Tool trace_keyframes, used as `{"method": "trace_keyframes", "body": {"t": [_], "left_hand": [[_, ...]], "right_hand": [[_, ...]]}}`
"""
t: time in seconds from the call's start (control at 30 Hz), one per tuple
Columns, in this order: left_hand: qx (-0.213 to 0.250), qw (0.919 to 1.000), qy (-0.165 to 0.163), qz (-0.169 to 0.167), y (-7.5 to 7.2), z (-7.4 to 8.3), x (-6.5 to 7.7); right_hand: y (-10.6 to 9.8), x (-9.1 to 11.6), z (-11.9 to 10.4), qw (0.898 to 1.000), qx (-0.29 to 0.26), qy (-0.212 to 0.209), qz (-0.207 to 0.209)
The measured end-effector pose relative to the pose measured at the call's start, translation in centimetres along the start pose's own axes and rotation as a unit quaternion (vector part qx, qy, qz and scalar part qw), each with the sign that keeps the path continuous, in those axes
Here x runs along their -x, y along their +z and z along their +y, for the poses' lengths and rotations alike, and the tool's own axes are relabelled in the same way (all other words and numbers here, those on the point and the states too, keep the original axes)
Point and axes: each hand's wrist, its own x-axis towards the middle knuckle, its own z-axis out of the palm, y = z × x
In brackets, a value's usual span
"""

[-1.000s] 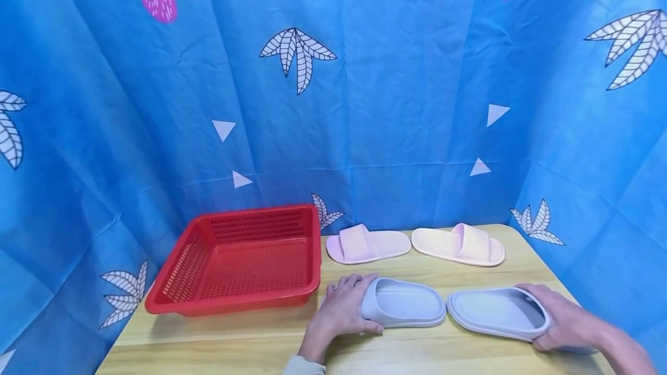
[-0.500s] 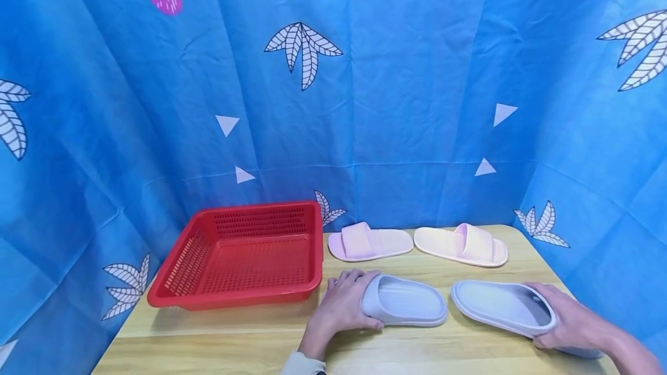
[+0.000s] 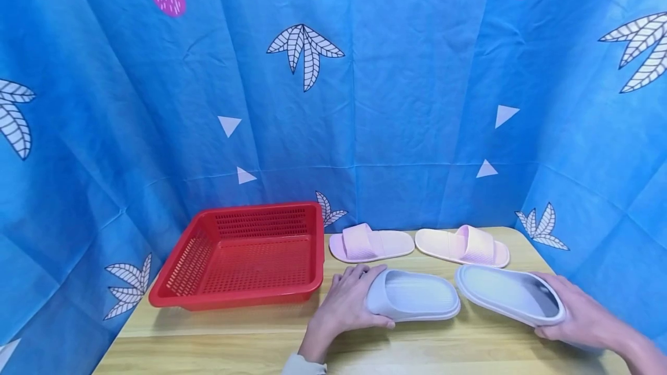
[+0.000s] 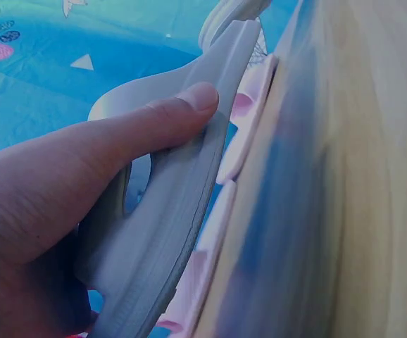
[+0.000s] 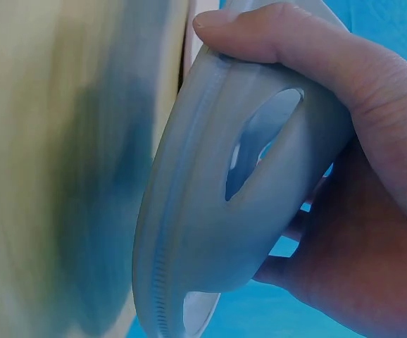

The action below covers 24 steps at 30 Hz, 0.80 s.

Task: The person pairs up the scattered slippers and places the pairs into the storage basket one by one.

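Note:
My left hand [image 3: 348, 304] grips a pale grey slide slipper [image 3: 423, 295] around its closed toe. In the left wrist view the thumb presses along the side of that slipper [image 4: 179, 201], and its sole is off the tabletop. My right hand [image 3: 577, 316] holds the matching grey slipper [image 3: 495, 289] by its toe end, tilted with the heel raised. The right wrist view shows the thumb over the edge of this slipper [image 5: 203, 218], near a slot in its side, with wood below it. The heels face each other, a small gap apart. Fingers under both toes are partly hidden.
A red perforated plastic basket [image 3: 237, 300] stands left of my left hand. Behind the grey slippers lie a pink-lilac slide [image 3: 388, 245] and a pale pink slide [image 3: 438, 243], heel to heel. The wooden table [image 3: 239, 340] is bordered by a blue patterned curtain [image 3: 406, 103].
Both grey slippers have risen off the table in my hands and shifted slightly right. The right one is more tilted, heel up. The basket and pink slides stay put; the head view moved slightly.

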Motion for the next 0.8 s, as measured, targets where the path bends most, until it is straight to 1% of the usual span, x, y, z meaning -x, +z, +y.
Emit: {"method": "trace_keyframes", "body": {"t": [0.17,0.3,0.4,0.5,0.63,0.8], "left_hand": [[-0.017,0.9997,0.004,0.018,-0.9,0.9,0.2],[-0.032,0.9984,0.016,0.043,-1.8,1.8,0.6],[-0.036,0.9970,0.026,0.063,-2.6,2.4,0.8],[-0.036,0.9963,0.024,0.075,-3.4,2.9,1.0],[-0.041,0.9950,0.023,0.088,-4.2,3.4,1.1],[-0.051,0.9902,0.033,0.126,-4.9,3.3,1.1]], "right_hand": [[-0.7,-0.5,0.0,1.000,-0.006,0.005,0.013],[-1.2,-1.0,0.0,0.999,-0.011,0.001,0.034],[-1.8,-1.6,0.0,0.999,-0.012,0.004,0.044],[-2.4,-2.2,-0.1,0.999,-0.014,0.005,0.048],[-2.8,-2.8,-0.4,0.998,-0.017,-0.014,0.064],[-3.0,-3.4,-0.8,0.996,-0.031,-0.014,0.081]]}}
